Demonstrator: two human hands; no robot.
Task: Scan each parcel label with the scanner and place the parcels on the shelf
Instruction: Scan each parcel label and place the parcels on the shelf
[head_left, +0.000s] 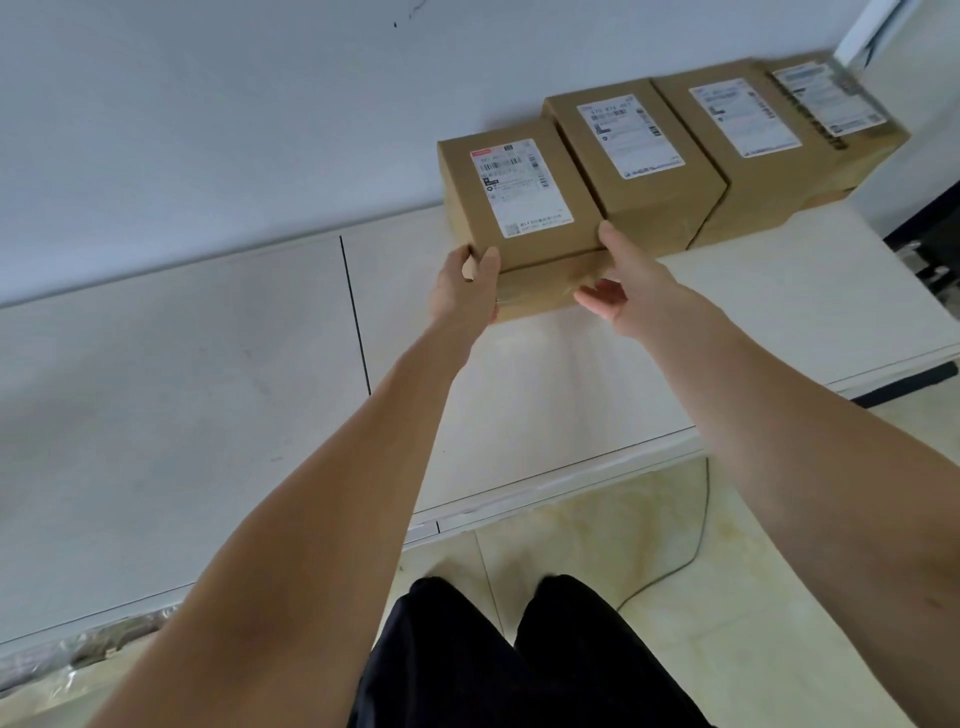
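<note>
Parcel (524, 208) sits on the white shelf (727, 322), leftmost in a row of four boxes.
We hold it with both hands: left hand (467, 288) grips its near-left corner, right hand (621, 283) presses spread fingers on its right side.

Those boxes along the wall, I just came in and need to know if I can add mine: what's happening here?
A person is setting a labelled cardboard parcel on the white shelf, at the left end of a row of three other parcels against the wall. The left hand grips its near left corner, and the right hand rests open against its near right side. All four labels face up. No scanner is in view.
</note>
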